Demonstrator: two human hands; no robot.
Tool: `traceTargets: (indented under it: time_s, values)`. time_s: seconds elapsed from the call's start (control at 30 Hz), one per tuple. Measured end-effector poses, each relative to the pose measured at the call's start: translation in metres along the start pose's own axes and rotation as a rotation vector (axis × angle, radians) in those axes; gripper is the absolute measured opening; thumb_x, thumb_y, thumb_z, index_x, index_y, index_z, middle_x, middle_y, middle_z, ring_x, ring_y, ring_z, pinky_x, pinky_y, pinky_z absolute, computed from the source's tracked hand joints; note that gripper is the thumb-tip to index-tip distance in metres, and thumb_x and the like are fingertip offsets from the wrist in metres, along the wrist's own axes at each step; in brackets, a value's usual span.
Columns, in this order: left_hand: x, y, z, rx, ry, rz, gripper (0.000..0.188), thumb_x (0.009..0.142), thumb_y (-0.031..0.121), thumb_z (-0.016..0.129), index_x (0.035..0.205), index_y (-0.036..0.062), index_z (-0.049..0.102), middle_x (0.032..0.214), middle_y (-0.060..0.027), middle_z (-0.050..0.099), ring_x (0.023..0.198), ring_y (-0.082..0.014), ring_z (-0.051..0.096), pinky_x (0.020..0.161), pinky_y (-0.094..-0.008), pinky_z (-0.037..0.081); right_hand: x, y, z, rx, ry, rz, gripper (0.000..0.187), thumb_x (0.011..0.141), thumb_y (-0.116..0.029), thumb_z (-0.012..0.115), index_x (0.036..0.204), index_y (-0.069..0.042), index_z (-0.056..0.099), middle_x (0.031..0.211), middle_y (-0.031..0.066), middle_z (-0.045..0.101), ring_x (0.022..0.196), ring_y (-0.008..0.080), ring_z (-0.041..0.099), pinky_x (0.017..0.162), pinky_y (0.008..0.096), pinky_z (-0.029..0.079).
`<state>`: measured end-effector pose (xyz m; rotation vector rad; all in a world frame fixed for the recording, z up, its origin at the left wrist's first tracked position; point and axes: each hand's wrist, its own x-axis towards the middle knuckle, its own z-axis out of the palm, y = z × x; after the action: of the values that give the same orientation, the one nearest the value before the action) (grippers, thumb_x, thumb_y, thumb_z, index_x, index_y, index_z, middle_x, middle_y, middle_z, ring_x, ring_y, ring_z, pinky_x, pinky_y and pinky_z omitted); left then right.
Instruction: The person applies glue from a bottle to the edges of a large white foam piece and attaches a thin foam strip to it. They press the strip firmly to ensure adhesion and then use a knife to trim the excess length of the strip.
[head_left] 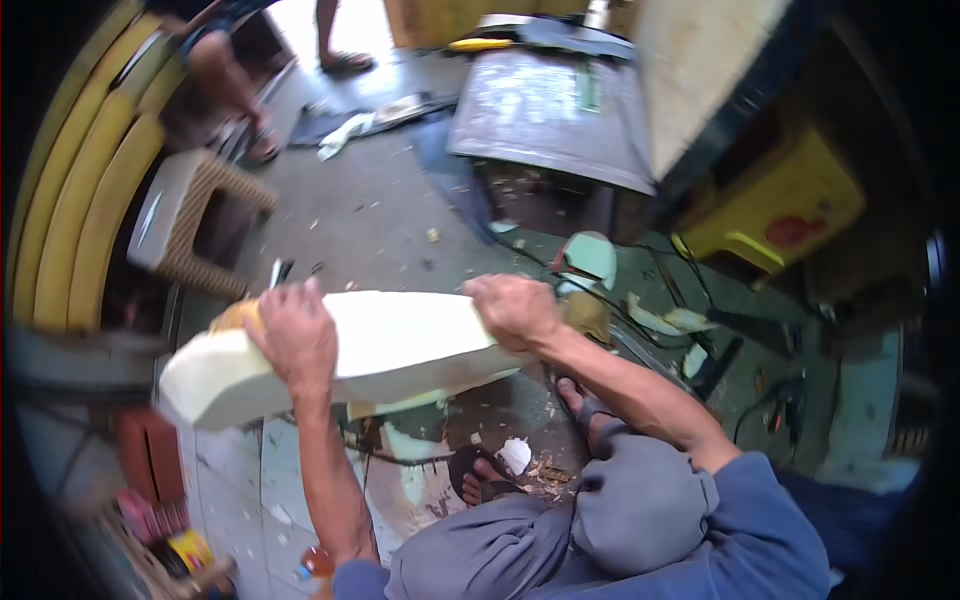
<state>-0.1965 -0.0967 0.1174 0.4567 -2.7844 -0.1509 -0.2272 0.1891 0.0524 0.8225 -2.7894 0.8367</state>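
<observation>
A long, cream-white foam pad [410, 325], shaped like a seat cushion with a rounded left end, is held up across the space before my knees. My left hand [297, 335] is closed over its top near the left end, beside a tan patch [236, 316] on its far edge. At the far right corner, my right hand [513, 310] grips it with bent fingers. The pad's underside and both thumbs' full grip are hidden. Below it, a strip of pale yellowish material [440, 392] shows along the lower edge.
A low metal-topped table [545, 110] stands ahead, a beige plastic stool [200, 215] at left. Curved yellow pads [85, 200] line the left wall. A yellow stool [780, 205], cables and a power tool [793, 405] lie right. Scraps litter the floor; another person's legs [225, 75] show far left.
</observation>
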Motion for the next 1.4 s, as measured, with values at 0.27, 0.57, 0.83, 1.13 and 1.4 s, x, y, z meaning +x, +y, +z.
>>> traceTargets:
  time_s: [0.27,0.57,0.83,1.13,1.4]
  values:
    - [-0.001,0.002,-0.005,0.038,0.013,-0.126,0.041,0.105,0.036,0.047,0.107,0.004,0.073,0.113,-0.0118,0.065,0.121,-0.0277,0.056,0.119,-0.0641,0.021,0.077,-0.088,-0.023,0.056,0.329,-0.275,0.063,0.101,-0.04,0.061,0.151,-0.006,0.045,0.133,0.0184,0.058,0.117,0.0358,0.058,0.099,0.0507,0.044]
    - [-0.008,0.001,-0.002,-0.012,0.11,-0.116,0.032,0.1,0.033,0.055,0.1,0.0061,0.073,0.108,-0.0095,0.065,0.117,-0.0257,0.058,0.117,-0.0601,0.024,0.067,-0.082,0.024,0.032,-0.258,-0.127,0.064,0.106,-0.052,0.04,0.153,-0.009,0.044,0.131,0.0196,0.065,0.118,0.0327,0.063,0.099,0.0468,0.049]
    - [-0.012,0.005,-0.002,-0.082,0.138,-0.11,0.032,0.099,0.032,0.057,0.1,0.005,0.073,0.105,-0.0089,0.065,0.116,-0.0246,0.058,0.119,-0.0586,0.023,0.002,-0.001,-0.013,0.142,-0.296,0.059,0.049,0.106,-0.042,0.044,0.132,-0.005,0.063,0.123,0.0199,0.07,0.113,0.0371,0.067,0.095,0.0467,0.054]
    - [-0.025,-0.002,-0.005,-0.123,0.213,-0.148,0.029,0.094,0.029,0.061,0.089,0.0032,0.072,0.098,-0.0092,0.064,0.11,-0.0252,0.058,0.117,-0.0621,0.023,-0.012,0.014,0.013,0.184,0.016,-0.133,0.041,0.109,-0.024,0.041,0.123,0.003,0.069,0.114,0.0198,0.073,0.103,0.0374,0.07,0.093,0.0439,0.054]
    - [-0.019,-0.008,0.001,-0.163,0.253,-0.153,0.026,0.093,0.027,0.061,0.086,0.0044,0.072,0.097,-0.0081,0.066,0.111,-0.0243,0.059,0.117,-0.0615,0.022,-0.039,0.052,0.027,0.642,-0.006,0.117,0.058,0.111,-0.037,0.031,0.131,0.008,0.061,0.124,0.0229,0.068,0.113,0.0331,0.066,0.1,0.0412,0.049]
